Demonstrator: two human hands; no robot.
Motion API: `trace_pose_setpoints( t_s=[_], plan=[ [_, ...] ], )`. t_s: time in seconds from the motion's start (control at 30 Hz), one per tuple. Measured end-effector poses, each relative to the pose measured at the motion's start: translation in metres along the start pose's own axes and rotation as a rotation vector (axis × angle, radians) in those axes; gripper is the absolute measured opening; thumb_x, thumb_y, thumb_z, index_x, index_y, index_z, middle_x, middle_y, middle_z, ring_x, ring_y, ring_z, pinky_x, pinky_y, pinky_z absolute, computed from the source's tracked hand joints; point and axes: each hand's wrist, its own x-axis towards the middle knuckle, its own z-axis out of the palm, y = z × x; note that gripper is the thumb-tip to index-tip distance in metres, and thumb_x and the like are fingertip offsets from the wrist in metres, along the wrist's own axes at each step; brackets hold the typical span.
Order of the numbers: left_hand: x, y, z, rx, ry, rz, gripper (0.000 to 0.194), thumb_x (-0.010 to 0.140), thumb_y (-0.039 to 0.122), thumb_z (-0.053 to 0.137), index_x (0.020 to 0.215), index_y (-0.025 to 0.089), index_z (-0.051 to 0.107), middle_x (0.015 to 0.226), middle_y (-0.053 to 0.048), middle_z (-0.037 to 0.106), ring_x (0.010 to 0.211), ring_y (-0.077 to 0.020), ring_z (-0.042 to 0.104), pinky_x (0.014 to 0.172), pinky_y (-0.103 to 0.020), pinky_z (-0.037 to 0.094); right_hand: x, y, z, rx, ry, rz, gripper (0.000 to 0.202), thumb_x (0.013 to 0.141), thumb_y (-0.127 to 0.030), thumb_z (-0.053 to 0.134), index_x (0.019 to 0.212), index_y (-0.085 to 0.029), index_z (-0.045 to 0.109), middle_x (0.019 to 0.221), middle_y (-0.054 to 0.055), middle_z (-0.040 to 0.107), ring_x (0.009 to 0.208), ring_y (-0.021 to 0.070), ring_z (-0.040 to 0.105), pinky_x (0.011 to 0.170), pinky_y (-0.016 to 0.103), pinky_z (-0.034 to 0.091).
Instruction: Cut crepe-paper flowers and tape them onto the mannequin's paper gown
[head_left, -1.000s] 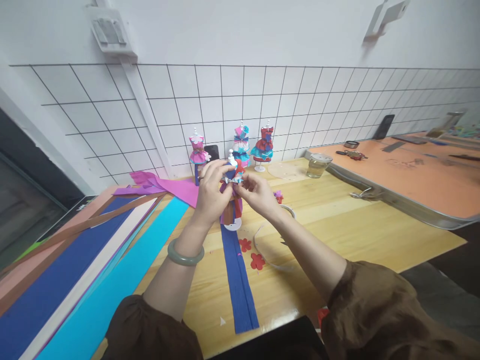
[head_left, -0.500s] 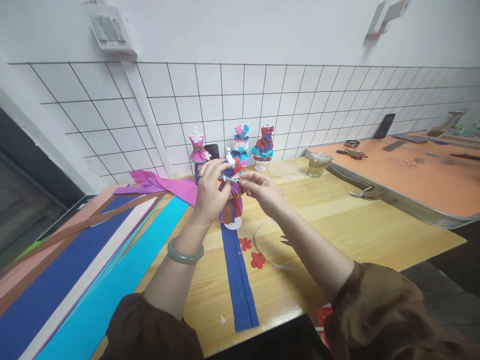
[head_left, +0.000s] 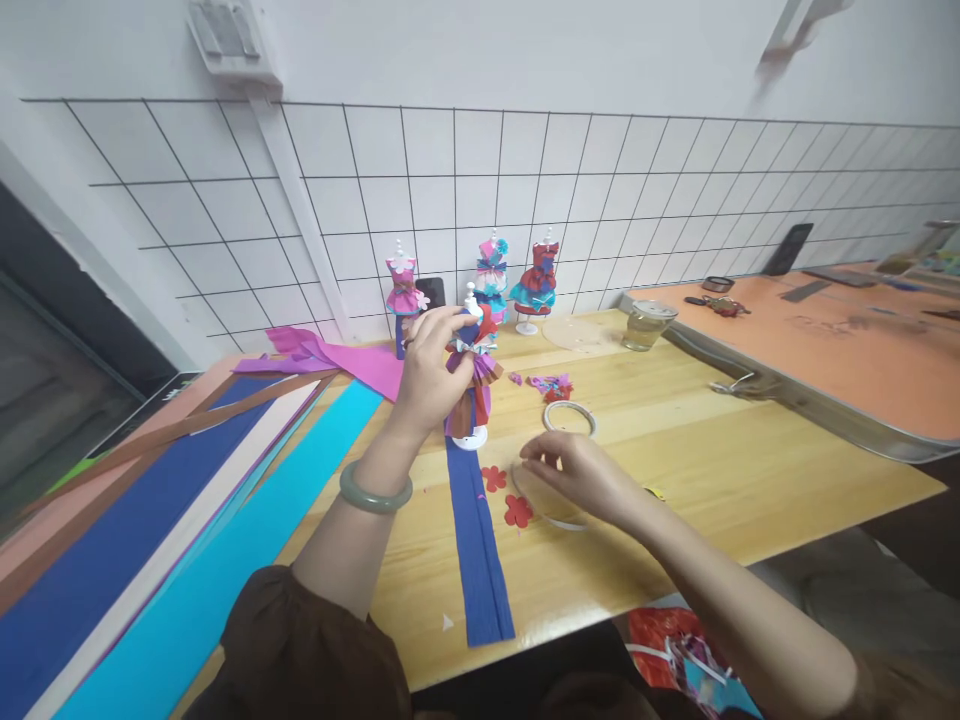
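A small white mannequin [head_left: 470, 300] in a blue, red and purple paper dress [head_left: 478, 370] stands upright on a round white base. My left hand [head_left: 435, 370] grips it from the left, around the upper dress. Off to the right and lower, my right hand [head_left: 566, 470] hovers over the table beside a thin white curved strip [head_left: 559, 522]; its fingers are bent close together, and I cannot make out whether they hold anything. Two red paper flowers [head_left: 517, 511] lie left of that hand. A folded dark blue paper strip [head_left: 480, 560] runs toward the table's front edge.
Three dressed mannequins [head_left: 534, 280] stand by the tiled wall. Long coloured paper strips [head_left: 262, 500] cover the left side, with pink paper [head_left: 360, 368] behind. A tape ring [head_left: 570, 418], paper scraps [head_left: 551, 385] and a glass jar [head_left: 649, 326] are on the right, near an orange-topped table [head_left: 840, 350].
My right hand has left the dress and moved down and right over the table. The purple ruffle, tape ring and scraps now show. My left hand remains at the mannequin; the view has shifted slightly.
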Motion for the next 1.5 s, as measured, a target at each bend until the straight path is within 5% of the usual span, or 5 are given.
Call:
trace_pose_setpoints(
  t_s=[0.2, 0.73, 0.87, 1.17, 1.5],
  plan=[
    [0.0, 0.002, -0.002, 0.004, -0.029, -0.001, 0.038, 0.072, 0.005, 0.051, 0.106, 0.022, 0.05, 0.115, -0.006, 0.052, 0.112, -0.019, 0.044, 0.094, -0.037, 0.037, -0.023, -0.007, 0.017, -0.153, -0.142, -0.168, 0.018, 0.082, -0.017, 0.046, 0.082, -0.019, 0.064, 0.081, 0.005, 0.063, 0.078, 0.016, 0.056, 0.069, 0.026, 0.041],
    [-0.001, 0.001, -0.002, -0.021, 0.002, 0.015, 0.037, 0.073, 0.005, 0.049, 0.106, 0.022, 0.049, 0.114, -0.005, 0.051, 0.112, -0.0195, 0.044, 0.096, -0.04, 0.036, 0.005, -0.009, 0.054, -0.707, -0.12, -0.359, 0.018, 0.082, -0.016, 0.048, 0.069, -0.013, 0.061, 0.072, 0.009, 0.06, 0.069, 0.019, 0.051, 0.065, 0.032, 0.033],
    [0.0, 0.001, -0.004, -0.03, -0.005, 0.011, 0.037, 0.072, 0.005, 0.049, 0.105, 0.022, 0.05, 0.113, -0.005, 0.052, 0.111, -0.0193, 0.044, 0.096, -0.04, 0.035, 0.006, -0.003, 0.044, -0.426, -0.109, -0.24, 0.027, 0.086, -0.02, 0.041, 0.069, -0.014, 0.062, 0.07, 0.008, 0.06, 0.068, 0.0164, 0.052, 0.068, 0.031, 0.036],
    [0.0, 0.003, -0.005, -0.028, -0.017, 0.003, 0.035, 0.074, 0.006, 0.049, 0.105, 0.022, 0.051, 0.114, -0.005, 0.052, 0.112, -0.0192, 0.044, 0.096, -0.04, 0.035, 0.0, -0.008, 0.008, 0.855, -0.014, 0.277, 0.024, 0.07, -0.04, 0.063, 0.072, -0.016, 0.06, 0.061, 0.001, 0.057, 0.057, 0.0121, 0.051, 0.059, 0.027, 0.043],
    [0.001, 0.005, -0.005, -0.042, 0.001, -0.006, 0.028, 0.078, 0.013, 0.05, 0.104, 0.02, 0.054, 0.112, -0.006, 0.054, 0.109, -0.0181, 0.047, 0.094, -0.037, 0.037, 0.026, -0.017, 0.0, 1.006, 0.468, 0.248, 0.018, 0.07, -0.035, 0.064, 0.075, -0.018, 0.061, 0.065, 0.0, 0.056, 0.055, 0.0092, 0.047, 0.054, 0.024, 0.042]
  ],
)
